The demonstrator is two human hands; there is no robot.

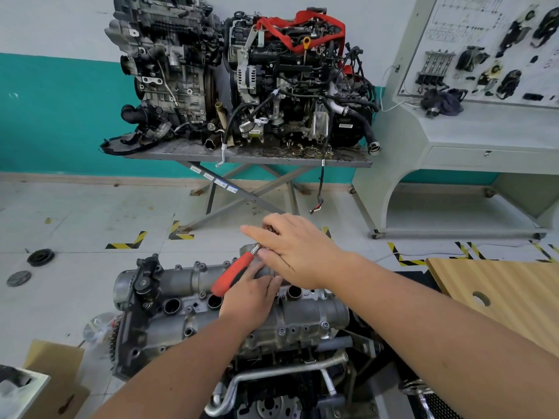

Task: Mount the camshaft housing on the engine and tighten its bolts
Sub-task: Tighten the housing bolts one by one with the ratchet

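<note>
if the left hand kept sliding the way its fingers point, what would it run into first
Most likely the right hand, which rests over the ratchet head just beyond the left hand's fingertips; depth is unclear, so it might pass beneath.

Cast metal, rubbery grip, raw wood

The camshaft housing (302, 316) looked like dull, matt grey cast metal, rough-grained, with bright bolts (325, 325). The ratchet (234, 272) had a smooth red handle, perhaps plastic or rubber, and a shiny metal neck. A board (499, 285) showed pale, unvarnished wood grain; the box (57, 385) was matt brown cardboard.

Two bare forearms, no sleeves, gloves or jewellery visible
</note>
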